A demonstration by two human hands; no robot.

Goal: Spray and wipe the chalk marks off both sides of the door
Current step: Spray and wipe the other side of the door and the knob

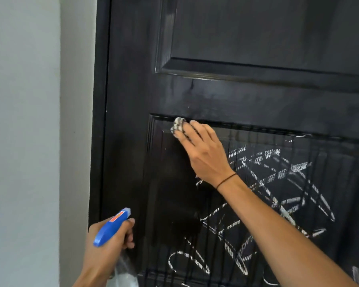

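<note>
Right now I have the right hand pressing a small balled-up checked cloth against the top-left corner of the lower panel of the black door. Its fingers are curled over the cloth, pinning it to the wood right at the panel's moulded edge. Down at the lower left, my left hand is wrapped around the neck of the spray bottle, whose blue head points up toward the door; one finger sits by the trigger, though I can't tell whether it is squeezing.

As I judge it, the left part of this panel is already dark and wiped, while the chalk marks cover the middle and right of it, running down out of view. Wet streaks run down through them.

My worries from here: the cloth is a small wad, so it could load up with chalk and smear a grey film instead of lifting it. The grooves of the moulding may trap chalk slurry if I only wipe the flat face. Drips could carry chalk down onto parts already cleaned. And the far side of the door isn't visible, so I can't say what state it is in.
</note>
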